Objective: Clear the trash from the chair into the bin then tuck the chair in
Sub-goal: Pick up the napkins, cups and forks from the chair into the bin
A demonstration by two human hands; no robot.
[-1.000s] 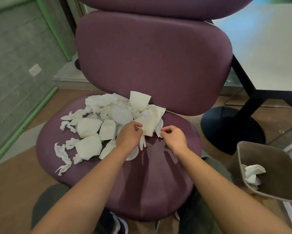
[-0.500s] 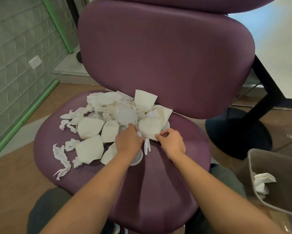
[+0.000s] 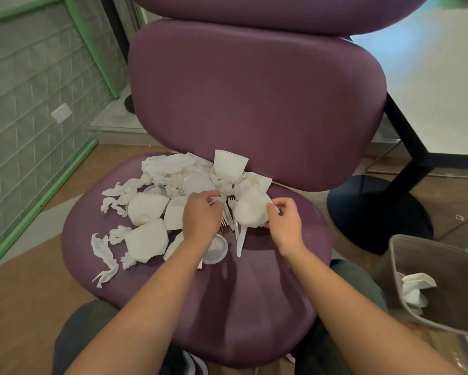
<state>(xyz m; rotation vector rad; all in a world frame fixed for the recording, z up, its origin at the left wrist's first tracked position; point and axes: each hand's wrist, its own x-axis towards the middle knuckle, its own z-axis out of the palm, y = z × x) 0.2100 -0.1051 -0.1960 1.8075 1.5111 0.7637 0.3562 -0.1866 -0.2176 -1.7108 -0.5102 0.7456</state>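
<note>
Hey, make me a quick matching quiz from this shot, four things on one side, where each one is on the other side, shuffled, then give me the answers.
Things
1. plastic knife
2. crumpled tissue
3. twisted napkin strip
4. right hand

Places
A. inside the bin
B. far left edge of the chair seat
C. on the seat between the two hands
D. pinching a thin white piece beside a flattened paper cup

Pairs: 1-C, 2-A, 3-B, 4-D
</note>
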